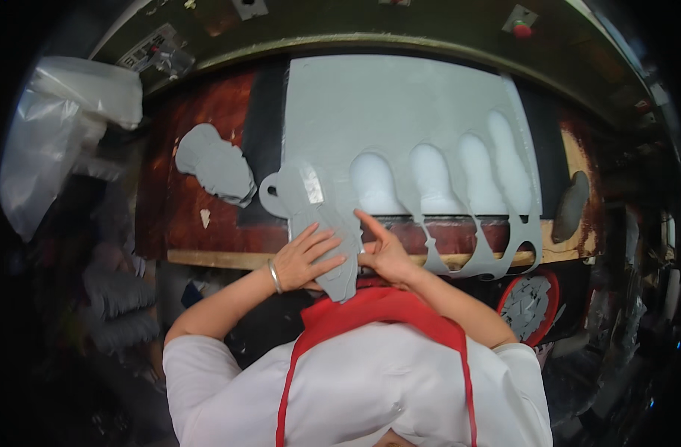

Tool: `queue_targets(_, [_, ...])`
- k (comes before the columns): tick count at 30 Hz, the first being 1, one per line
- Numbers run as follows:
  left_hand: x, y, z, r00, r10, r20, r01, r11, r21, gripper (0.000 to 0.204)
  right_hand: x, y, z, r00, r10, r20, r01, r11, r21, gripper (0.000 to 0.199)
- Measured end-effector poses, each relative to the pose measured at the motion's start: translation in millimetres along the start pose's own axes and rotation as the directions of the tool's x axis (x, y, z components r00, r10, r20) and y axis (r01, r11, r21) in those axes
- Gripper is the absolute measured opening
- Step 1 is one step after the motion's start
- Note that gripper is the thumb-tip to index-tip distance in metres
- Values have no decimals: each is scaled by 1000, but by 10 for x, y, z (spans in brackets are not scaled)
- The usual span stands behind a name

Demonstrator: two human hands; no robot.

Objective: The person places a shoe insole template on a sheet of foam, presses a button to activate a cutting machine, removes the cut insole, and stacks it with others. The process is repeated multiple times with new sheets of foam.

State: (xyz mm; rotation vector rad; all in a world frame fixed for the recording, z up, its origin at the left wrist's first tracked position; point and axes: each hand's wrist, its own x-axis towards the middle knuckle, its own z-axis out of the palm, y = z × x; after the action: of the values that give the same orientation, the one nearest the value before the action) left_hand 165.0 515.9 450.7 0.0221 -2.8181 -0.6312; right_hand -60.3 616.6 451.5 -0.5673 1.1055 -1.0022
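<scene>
A stack of thin grey insole-shaped pieces [329,257] hangs over the table's front edge, tilted toward my body. My left hand [308,255] lies across its left side, fingers spread over the top piece and thumb hidden. At the opposite edge, my right hand [390,255] has its index finger stretched up along the stack and its thumb against the side. Its other fingers are mostly hidden. Behind the stack lies a large grey sheet [400,97] with several sole-shaped cutouts along its right and front part. A clear shiny patch [311,184] shows near the stack's far end.
Another pile of grey insole pieces [214,164] rests on the reddish tabletop [206,235] at left. A dark curved object [571,207] lies at the right end. A red basin [554,298] holds grey scraps below. Clear plastic bags [50,141] stand at far left; a machine beam [340,41] spans the back.
</scene>
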Motion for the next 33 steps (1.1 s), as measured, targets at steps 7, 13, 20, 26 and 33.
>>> queue_targets(7, [130, 33, -98, 957, -216, -192, 158, 947, -278, 60, -183, -95, -25, 973, -81, 217, 47, 986, 160, 70])
queue_targets(13, [415, -248, -1188, 400, -788, -469, 367, 606, -705, 28, -493, -171, 14, 924, 56, 378, 102, 917, -385, 61])
queue_targets(20, [1145, -783, -2733, 307, -360, -881, 146, 933, -330, 26, -730, -275, -60, 910, 113, 398, 132, 832, -539, 53])
queue_targets(26, [1657, -1306, -2336, 646, 293, -705, 194, 830, 523, 39, -753, -75, -117, 988, -89, 124, 137, 878, -458, 51])
queue_targets(33, [1036, -1517, -403, 975, -51, -218, 81, 988, 132, 66, -538, 14, -250, 958, -92, -272, 63, 992, -112, 44])
